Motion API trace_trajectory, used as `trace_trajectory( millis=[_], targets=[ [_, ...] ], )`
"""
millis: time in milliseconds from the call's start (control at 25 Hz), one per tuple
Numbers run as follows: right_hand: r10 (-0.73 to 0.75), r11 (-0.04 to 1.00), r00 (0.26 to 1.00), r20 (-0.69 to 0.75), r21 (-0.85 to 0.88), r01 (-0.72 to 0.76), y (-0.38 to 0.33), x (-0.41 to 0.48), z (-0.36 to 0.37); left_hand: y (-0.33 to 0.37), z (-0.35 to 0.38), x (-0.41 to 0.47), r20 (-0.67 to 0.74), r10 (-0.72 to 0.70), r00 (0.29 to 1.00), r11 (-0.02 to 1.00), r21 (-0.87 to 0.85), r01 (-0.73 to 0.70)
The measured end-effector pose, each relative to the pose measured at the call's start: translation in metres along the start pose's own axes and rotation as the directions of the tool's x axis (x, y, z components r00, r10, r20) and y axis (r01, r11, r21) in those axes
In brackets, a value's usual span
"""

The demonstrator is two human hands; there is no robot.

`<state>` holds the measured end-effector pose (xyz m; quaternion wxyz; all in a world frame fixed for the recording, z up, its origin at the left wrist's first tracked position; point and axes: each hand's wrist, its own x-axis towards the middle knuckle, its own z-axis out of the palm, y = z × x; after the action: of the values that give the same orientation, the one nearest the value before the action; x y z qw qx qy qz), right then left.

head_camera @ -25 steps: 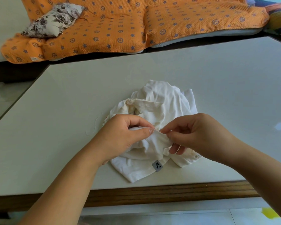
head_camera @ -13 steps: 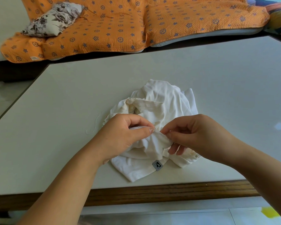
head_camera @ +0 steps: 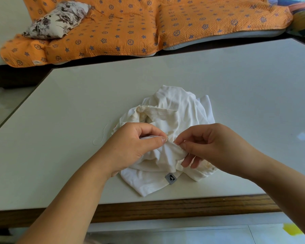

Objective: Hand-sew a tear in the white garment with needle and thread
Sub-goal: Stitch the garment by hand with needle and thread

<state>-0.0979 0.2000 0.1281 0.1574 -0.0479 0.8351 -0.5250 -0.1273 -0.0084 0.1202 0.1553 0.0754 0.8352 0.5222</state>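
A crumpled white garment (head_camera: 174,110) with a small grey label (head_camera: 170,178) lies on the pale table (head_camera: 218,81), near its front edge. My left hand (head_camera: 130,147) pinches a raised fold of the cloth between thumb and fingers. Just right of it, my right hand (head_camera: 211,147) pinches a thin needle (head_camera: 176,142) at the top of that fold, its other fingers resting on the cloth below. A loose white thread (head_camera: 101,136) curls on the table left of the garment. The tear itself is hidden in the fold.
The table has a wooden front edge (head_camera: 165,206). Behind it is an orange patterned quilt (head_camera: 148,23) with a flowered cushion (head_camera: 56,20) on its left. Pale floor tiles (head_camera: 183,233) show below the table edge.
Both hands stay on the same fold. My right hand has shifted very slightly at the needle; the garment has not moved.
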Motion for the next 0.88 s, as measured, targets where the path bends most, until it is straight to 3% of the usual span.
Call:
trace_trajectory(
  millis=[600, 880],
  targets=[
    [-0.015, 1.0, 0.999, 0.045, 0.002, 0.015, 0.0018, 0.0012, 0.0008, -0.0005, 0.002, 0.0012, 0.055, -0.011, 0.998, 0.998, -0.065, 0.015],
    [-0.032, 0.996, 0.998, 0.05, 0.09, 0.027, 0.0011, 0.0015, 0.003, -0.0029, 0.006, 0.0032, 0.105, -0.007, 0.994, 0.989, -0.149, 0.023]
  ],
)
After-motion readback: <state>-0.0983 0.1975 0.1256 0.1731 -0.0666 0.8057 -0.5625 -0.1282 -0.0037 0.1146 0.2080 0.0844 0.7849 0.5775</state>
